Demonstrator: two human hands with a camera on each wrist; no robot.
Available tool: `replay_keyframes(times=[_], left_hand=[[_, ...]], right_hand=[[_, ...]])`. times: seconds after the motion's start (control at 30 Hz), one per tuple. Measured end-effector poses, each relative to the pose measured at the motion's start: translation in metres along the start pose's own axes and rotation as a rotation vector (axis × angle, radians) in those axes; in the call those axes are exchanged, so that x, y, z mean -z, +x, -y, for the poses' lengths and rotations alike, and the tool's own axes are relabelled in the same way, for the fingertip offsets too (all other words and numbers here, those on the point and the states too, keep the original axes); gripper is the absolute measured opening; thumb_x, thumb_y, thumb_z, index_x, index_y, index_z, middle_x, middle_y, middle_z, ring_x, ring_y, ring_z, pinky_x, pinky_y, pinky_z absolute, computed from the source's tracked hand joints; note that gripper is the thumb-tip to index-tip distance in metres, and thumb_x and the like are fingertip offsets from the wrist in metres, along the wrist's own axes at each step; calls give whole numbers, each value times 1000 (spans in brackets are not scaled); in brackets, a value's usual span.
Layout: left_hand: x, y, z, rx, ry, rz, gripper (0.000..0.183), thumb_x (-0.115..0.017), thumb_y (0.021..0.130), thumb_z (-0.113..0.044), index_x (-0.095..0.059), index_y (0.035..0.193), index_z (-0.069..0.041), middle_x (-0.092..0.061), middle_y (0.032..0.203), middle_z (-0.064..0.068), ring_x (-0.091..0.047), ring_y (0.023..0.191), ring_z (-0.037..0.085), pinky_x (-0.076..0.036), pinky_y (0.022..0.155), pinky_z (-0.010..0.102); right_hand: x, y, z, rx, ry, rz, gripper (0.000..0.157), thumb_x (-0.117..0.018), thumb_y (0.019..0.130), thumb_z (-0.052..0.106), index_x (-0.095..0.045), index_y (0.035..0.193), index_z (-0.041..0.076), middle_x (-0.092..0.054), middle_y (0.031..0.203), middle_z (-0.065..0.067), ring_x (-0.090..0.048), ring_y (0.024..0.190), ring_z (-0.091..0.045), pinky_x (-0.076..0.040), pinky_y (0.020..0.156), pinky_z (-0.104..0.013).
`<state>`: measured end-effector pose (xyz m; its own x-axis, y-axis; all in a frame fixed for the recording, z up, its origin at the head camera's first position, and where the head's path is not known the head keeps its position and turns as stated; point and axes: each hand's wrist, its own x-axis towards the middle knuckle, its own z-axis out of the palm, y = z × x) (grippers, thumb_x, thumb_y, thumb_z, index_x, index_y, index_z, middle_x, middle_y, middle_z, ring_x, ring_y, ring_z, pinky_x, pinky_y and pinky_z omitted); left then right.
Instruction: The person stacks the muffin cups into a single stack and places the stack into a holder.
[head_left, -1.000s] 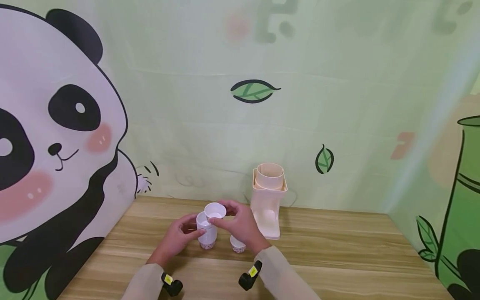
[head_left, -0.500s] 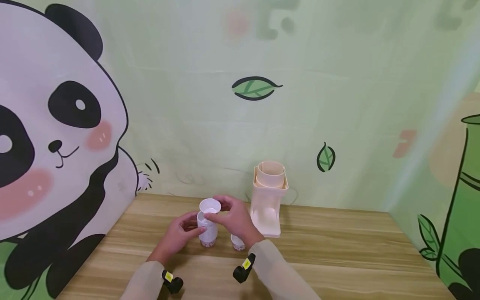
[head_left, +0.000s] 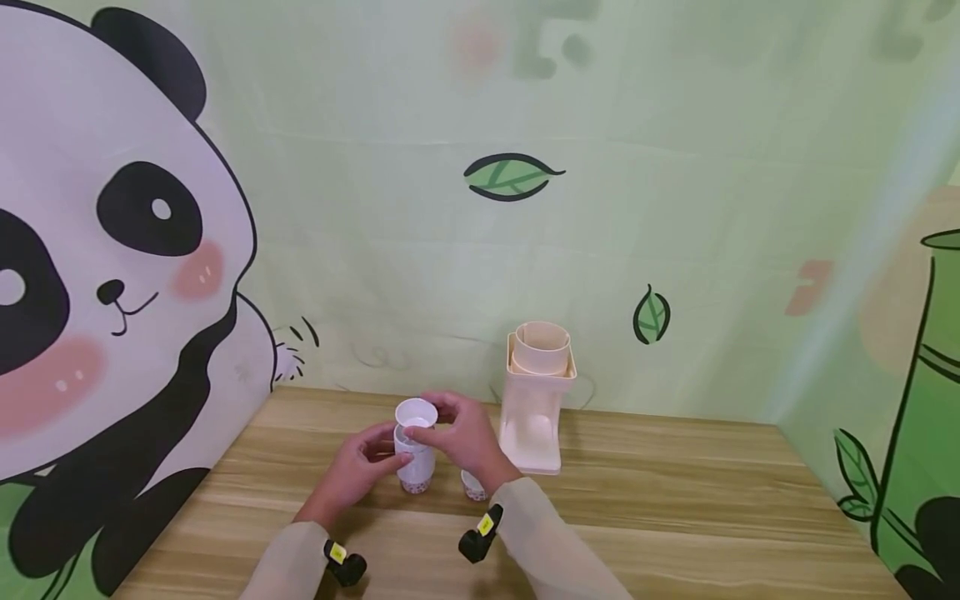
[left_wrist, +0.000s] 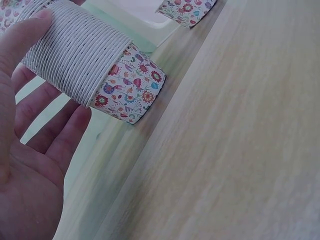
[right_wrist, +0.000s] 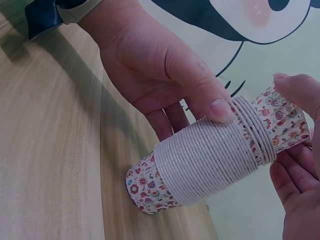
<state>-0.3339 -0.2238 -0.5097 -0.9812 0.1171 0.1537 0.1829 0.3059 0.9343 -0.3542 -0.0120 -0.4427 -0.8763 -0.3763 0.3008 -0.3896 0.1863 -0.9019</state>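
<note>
My left hand (head_left: 354, 468) grips a tall stack of nested paper cups (head_left: 417, 467), thumb on one side and fingers on the other. In the left wrist view the rims of the stack (left_wrist: 77, 52) form close white ridges above one flower-printed cup bottom. Over the stack's top, my right hand (head_left: 471, 442) pinches a white-lined paper cup (head_left: 416, 412) between thumb and fingers. The right wrist view shows that cup's flower-printed side (right_wrist: 282, 120) right at the top rims of the stack. Another flower-printed cup (head_left: 472, 486) stands on the table, partly hidden by my right hand.
A pale pink plastic stand (head_left: 531, 425) with a round tube (head_left: 542, 350) on top stands behind my right hand. The wooden table (head_left: 675, 500) ends at a green wall cloth (head_left: 375, 208) printed with a panda and leaves.
My right hand has moved left with its cup, bringing it over the mouth of the stack. My left hand keeps its grip, nearly still.
</note>
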Motion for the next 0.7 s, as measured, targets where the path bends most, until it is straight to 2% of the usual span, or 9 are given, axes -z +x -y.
replay_keyframes(times=[0.4,0.7], left_hand=[[0,0,2,-5,10,-8,52,-81,88,-39,-64,136,-25,-68,135,5,-65,123,29,-54,106,49],[0,0,1,-6,-6,4,52,-80,89,-38,-64,136,-24,-67,136,5,-64,125,29,-53,107,48]], right_hand=[[-3,0,-7,-29,-15,27,47,-87,82,33,-72,124,18,-75,116,2,-68,104,-14,-59,90,-29],[-1,-2,-14,-35,-19,75,43,-87,83,30,-74,122,17,-75,115,1,-68,105,-18,-57,92,-32]])
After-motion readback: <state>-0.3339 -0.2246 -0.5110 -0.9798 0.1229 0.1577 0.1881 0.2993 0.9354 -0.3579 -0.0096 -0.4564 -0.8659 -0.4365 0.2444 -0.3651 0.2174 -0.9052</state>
